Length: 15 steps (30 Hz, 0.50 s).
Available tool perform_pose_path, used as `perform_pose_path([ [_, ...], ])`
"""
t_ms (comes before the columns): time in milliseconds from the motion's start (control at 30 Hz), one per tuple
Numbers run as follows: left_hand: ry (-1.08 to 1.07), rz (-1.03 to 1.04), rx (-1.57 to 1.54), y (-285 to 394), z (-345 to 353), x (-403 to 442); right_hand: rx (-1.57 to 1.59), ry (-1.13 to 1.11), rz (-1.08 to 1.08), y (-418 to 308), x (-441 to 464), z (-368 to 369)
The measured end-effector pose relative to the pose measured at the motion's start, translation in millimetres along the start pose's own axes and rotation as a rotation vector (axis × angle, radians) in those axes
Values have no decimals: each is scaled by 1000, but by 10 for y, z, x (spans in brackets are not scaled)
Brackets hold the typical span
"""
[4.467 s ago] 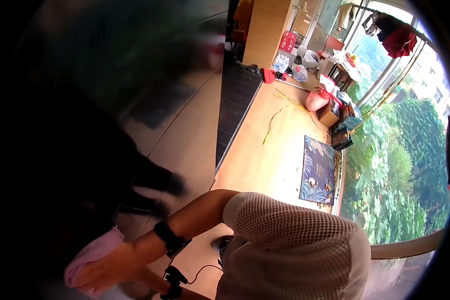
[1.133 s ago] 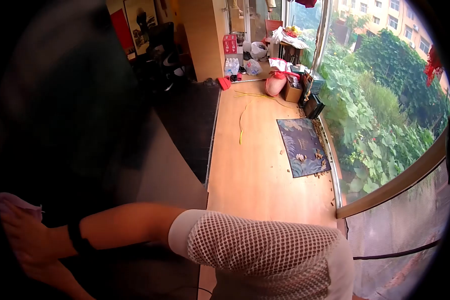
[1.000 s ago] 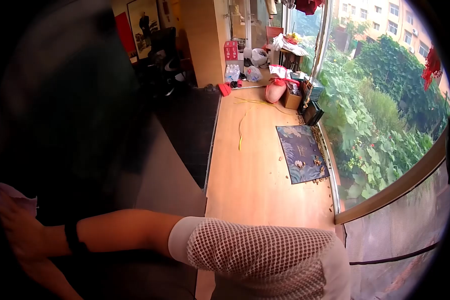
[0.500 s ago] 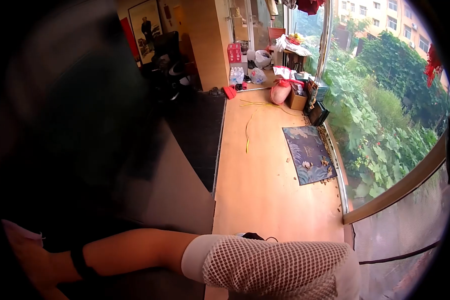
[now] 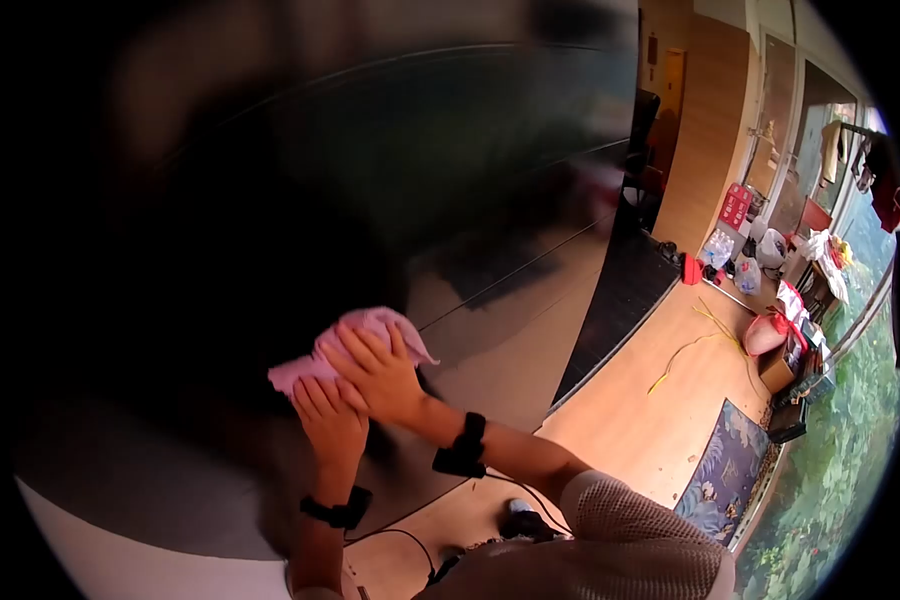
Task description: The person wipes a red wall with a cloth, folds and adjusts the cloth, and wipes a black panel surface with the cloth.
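A folded pink cloth (image 5: 388, 322) lies against a dark, glossy surface (image 5: 510, 170) that shows blurred reflections. Over the middle of the cloth is my right hand (image 5: 382, 378), its fingers holding it against that surface. My left hand (image 5: 332, 428) is just below and to the left, with its fingers on the lower edge of the same cloth. The two hands touch or nearly touch. Both wrists wear black bands, and cables run below them. The underside of the cloth and both palms are hidden.
A wooden floor (image 5: 620, 400) borders dark floor tiles (image 5: 610, 320). To the right are a patterned mat (image 5: 725, 470), a yellow strap (image 5: 675, 365), a pink bag (image 5: 765, 335), boxes and plastic bags beside a tall window. A light curved edge (image 5: 170, 565) runs along the lower left.
The view has turned and tilted towards the dark surface. Both hands and the pink cloth have come from the far left edge nearer the middle, and my left hand now shows clearly.
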<state>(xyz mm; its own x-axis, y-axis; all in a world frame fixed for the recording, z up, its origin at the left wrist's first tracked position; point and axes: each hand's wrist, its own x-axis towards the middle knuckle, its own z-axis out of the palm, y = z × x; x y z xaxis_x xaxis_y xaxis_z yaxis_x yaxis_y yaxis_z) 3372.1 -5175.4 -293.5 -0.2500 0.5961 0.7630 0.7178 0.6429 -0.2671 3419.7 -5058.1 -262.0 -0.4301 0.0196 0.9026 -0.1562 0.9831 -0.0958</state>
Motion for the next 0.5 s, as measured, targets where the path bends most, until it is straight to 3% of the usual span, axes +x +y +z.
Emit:
perform_pose_path([
  [67, 160, -37, -6, -54, -193, 477, -1, 84, -46, 72, 519, -274],
  [267, 374, -23, -26, -56, -888, 1804, -46, 271, -200, 304, 1715, -972],
  [500, 401, -147, 32, 207, -752, 1877, -50, 331, -207, 527, 1664, -1020],
])
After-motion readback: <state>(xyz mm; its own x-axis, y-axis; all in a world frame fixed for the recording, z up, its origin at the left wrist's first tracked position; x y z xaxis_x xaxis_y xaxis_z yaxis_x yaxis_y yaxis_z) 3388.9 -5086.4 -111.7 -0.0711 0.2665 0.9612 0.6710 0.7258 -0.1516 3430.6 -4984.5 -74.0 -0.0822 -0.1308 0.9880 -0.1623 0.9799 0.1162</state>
